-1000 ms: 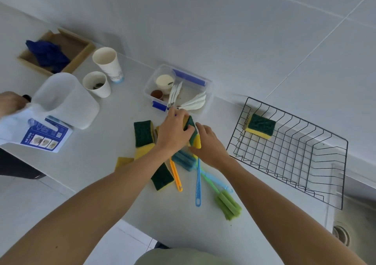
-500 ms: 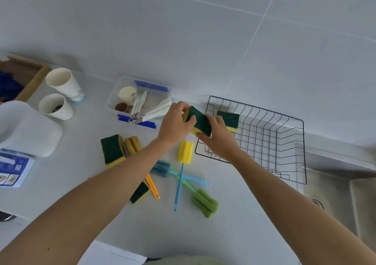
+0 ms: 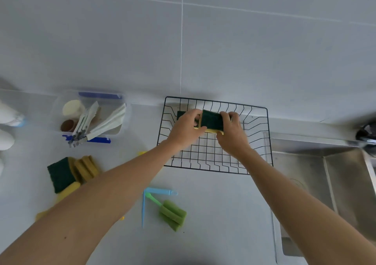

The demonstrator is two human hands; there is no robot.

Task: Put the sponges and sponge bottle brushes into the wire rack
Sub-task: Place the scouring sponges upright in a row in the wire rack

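A black wire rack (image 3: 262, 142) stands on the counter against the wall. Both hands hold a green-and-yellow sponge (image 3: 212, 120) over its back part: my left hand (image 3: 186, 129) grips its left end, my right hand (image 3: 232, 132) its right end. Another green sponge (image 3: 181, 114) lies in the rack, mostly hidden behind my left hand. On the counter to the left sit a green-and-yellow sponge (image 3: 61, 174) and a mustard sponge brush head (image 3: 86, 168). Nearer me lie a green sponge bottle brush (image 3: 172, 213) and light blue brush handles (image 3: 160, 191), partly hidden by my left arm.
A clear plastic box (image 3: 122, 118) with blue clips holds cutlery, a napkin and small cups at the back left. White cups (image 3: 8, 114) sit at the left edge. A steel sink (image 3: 317, 175) lies right of the rack, with a dark tap (image 3: 367, 132) above it.
Both hands have carried the sponge from the rack's left rim to above its back part. The view has swung right, bringing the sink in.
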